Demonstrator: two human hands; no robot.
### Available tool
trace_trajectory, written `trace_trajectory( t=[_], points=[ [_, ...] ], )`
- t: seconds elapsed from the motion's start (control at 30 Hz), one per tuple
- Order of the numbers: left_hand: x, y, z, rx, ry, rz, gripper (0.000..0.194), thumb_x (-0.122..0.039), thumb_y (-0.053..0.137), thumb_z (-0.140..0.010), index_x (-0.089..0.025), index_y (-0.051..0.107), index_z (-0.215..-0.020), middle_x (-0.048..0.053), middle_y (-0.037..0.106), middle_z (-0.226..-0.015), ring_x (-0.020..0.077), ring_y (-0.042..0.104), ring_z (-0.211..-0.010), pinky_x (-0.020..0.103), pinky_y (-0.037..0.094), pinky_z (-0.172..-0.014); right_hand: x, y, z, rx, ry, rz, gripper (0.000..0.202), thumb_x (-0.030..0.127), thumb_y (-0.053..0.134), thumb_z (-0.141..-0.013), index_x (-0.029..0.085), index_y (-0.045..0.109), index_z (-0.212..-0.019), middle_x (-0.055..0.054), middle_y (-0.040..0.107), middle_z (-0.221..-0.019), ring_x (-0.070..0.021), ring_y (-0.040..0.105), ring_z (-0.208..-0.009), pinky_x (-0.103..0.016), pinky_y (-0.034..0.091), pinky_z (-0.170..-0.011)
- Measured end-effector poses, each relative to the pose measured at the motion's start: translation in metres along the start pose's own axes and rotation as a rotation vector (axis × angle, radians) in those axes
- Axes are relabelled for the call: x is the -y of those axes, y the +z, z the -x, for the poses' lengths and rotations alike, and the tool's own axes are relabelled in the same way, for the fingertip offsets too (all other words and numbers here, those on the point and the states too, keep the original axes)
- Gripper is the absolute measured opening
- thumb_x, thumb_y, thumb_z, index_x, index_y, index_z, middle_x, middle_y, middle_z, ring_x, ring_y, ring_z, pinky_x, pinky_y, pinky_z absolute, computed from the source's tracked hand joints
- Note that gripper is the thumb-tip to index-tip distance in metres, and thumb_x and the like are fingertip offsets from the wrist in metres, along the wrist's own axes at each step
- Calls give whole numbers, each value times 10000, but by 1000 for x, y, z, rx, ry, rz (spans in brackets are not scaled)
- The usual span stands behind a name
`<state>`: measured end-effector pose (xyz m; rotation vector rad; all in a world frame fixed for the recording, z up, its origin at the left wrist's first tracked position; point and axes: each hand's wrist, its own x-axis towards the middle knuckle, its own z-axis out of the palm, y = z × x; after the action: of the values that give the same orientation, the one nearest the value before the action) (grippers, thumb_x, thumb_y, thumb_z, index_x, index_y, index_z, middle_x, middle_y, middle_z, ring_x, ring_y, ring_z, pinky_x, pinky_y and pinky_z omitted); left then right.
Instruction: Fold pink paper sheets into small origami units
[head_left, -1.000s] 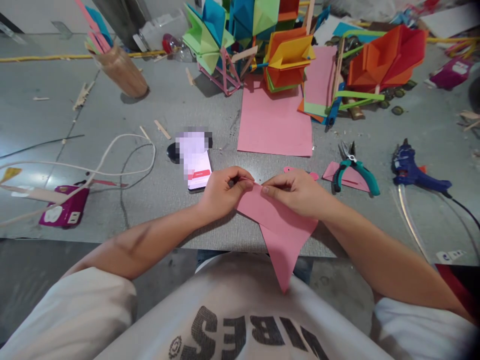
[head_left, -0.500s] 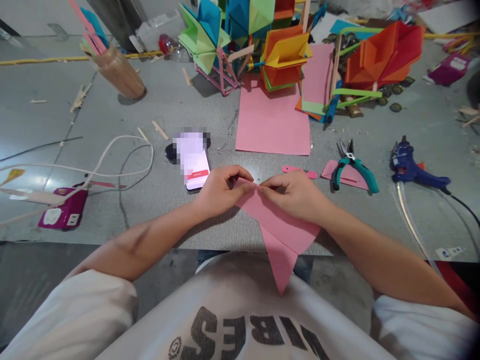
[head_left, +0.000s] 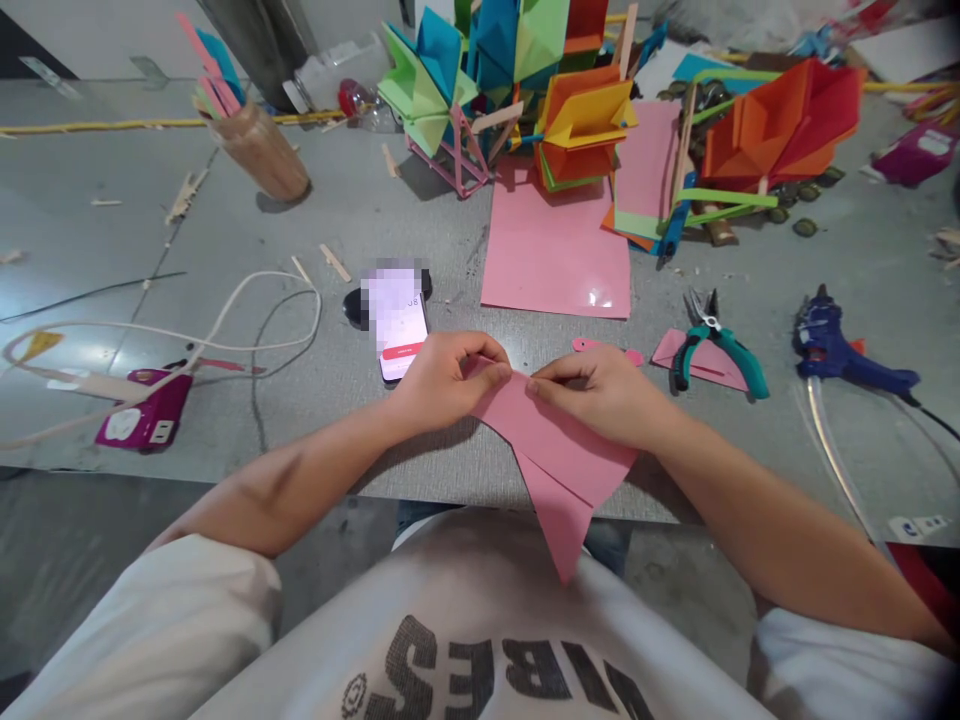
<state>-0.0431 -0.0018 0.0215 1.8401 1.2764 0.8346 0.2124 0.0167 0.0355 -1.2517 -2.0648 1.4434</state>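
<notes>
A folded pink paper (head_left: 559, 440) lies between my hands at the table's front edge, one pointed flap hanging past the edge toward my shirt. My left hand (head_left: 454, 378) pinches its upper left corner between thumb and fingers. With thumb and forefinger, my right hand (head_left: 600, 393) grips the upper edge a little further right, its palm covering part of the paper. A small pink strip (head_left: 600, 349) lies just behind my right hand. Behind both hands a larger pink sheet (head_left: 559, 255) rests flat on the table.
A lit phone (head_left: 397, 325) is left of centre. Pliers (head_left: 712, 340) lie on a pink scrap, with a blue glue gun (head_left: 847, 345) further right. Folded paper models (head_left: 585, 125) stand at the back. A wooden cup (head_left: 266, 155), white cable (head_left: 225, 320) and magenta adapter (head_left: 146, 408) are left.
My right hand's fingertips have slid slightly right along the paper's edge, widening the gap to my left hand. The whole view has shifted a little.
</notes>
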Motion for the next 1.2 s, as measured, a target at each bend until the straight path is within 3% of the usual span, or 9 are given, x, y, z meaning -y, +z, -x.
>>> trace_trajectory(
  t=[0.07,0.2,0.27,0.37,0.57,0.73,0.93,1.2],
  points=[
    [1,-2,0,-40,77,-82,177,-312,691,-1020,-204,797,-928,40,836,-886,204,750,-814,354,540,-757,-1,-2,-1,-7,7,1,308,457,740,-1014,213,892,-905,-44,832,-842,-209,704,-786,-341,495,-702],
    [1,3,5,-75,383,-530,221,-292,622,-1079,-205,775,-946,69,845,-939,256,750,-912,467,504,-928,1,2,0,5,9,81,320,442,713,-1027,215,887,-886,-47,824,-836,-216,707,-776,-343,473,-688],
    [1,7,8,-63,449,-679,248,-284,590,-1115,-210,776,-967,67,851,-961,259,745,-936,485,469,-972,4,5,0,8,7,122,316,432,705,-1029,217,881,-878,-47,821,-833,-215,708,-770,-342,467,-693],
    [2,11,11,-50,456,-710,291,-266,548,-1150,-214,760,-957,51,839,-929,240,732,-906,468,446,-975,8,9,0,11,14,146,322,435,682,-1042,217,872,-900,-52,824,-854,-210,701,-772,-340,467,-707],
    [5,13,12,-135,443,-715,286,-255,535,-1167,-205,725,-959,34,815,-893,231,719,-865,472,438,-1001,4,5,-3,59,81,114,343,438,613,-1063,216,843,-939,-43,802,-888,-208,668,-789,-341,460,-703],
    [4,22,21,-158,505,-822,205,-133,575,-1110,-195,728,-988,40,815,-922,251,719,-917,522,392,-1073,5,12,0,77,105,109,323,394,615,-1045,212,826,-882,-30,769,-820,-197,630,-754,-356,439,-702],
    [4,27,27,-57,501,-816,185,-99,584,-1090,-195,735,-1134,45,839,-1031,276,738,-1082,572,348,-1147,14,20,5,57,103,193,372,374,585,-1038,211,745,-744,0,617,-678,-168,512,-670,-367,326,-653],
    [3,26,24,21,406,-786,171,-102,593,-1051,-204,726,-1022,52,802,-982,274,699,-1023,581,348,-1166,12,21,4,28,129,201,309,390,641,-1029,216,803,-831,-24,774,-763,-177,607,-687,-372,404,-676]
  ],
)
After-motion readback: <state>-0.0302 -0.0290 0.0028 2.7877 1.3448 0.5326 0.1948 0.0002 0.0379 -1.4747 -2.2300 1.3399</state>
